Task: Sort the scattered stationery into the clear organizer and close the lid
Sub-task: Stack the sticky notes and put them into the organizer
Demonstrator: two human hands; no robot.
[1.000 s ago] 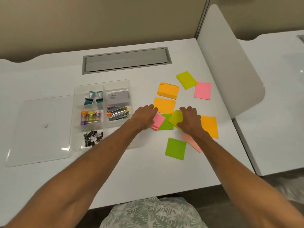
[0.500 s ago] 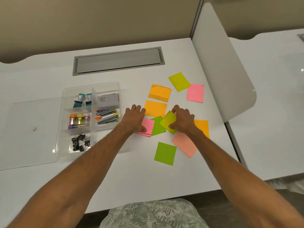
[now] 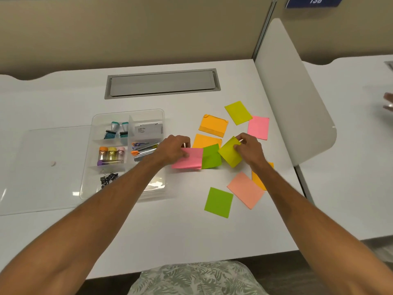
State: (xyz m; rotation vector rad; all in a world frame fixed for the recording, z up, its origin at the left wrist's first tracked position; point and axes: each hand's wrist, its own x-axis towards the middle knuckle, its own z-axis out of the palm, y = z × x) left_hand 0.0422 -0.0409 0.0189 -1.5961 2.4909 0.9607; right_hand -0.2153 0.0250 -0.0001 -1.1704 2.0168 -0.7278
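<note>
Pinching yellow-green pad (image 3: pixel 230 153), right fingers (image 3: pixel 239 146); left fingers (image 3: pixel 184 154) hold pink pad (image 3: pixel 191 160).

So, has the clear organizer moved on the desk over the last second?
No. The clear organizer sits in the same spot below the left end of the grey cable hatch; only the camera shifted.

White desk (image 3: pixel 170 231), grey cable hatch (image 3: pixel 162 83), divider (image 3: pixel 293 99).
</note>
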